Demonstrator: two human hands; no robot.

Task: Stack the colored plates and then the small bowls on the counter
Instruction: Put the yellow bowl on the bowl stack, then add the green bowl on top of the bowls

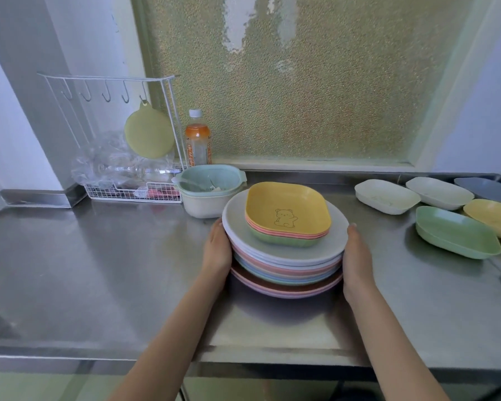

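Note:
A stack of round colored plates (284,267) stands in the middle of the steel counter (99,256), white on top, then pink, blue and purple below. On it rests a smaller stack of square dishes (287,215), the top one yellow with a bear drawing. My left hand (217,250) presses the stack's left side and my right hand (356,256) its right side. Several small oblong bowls lie loose at the right: two white ones (386,196), (438,192), a green one (457,231), a yellow one (492,218) and a dark grey one (486,188).
Behind the stack sits a teal strainer in a cream bowl (210,189). A juice bottle (198,138) stands at the wall. A white wire rack (122,134) with a green round mat and plastic wrap fills the back left. The counter's front edge runs just below my forearms.

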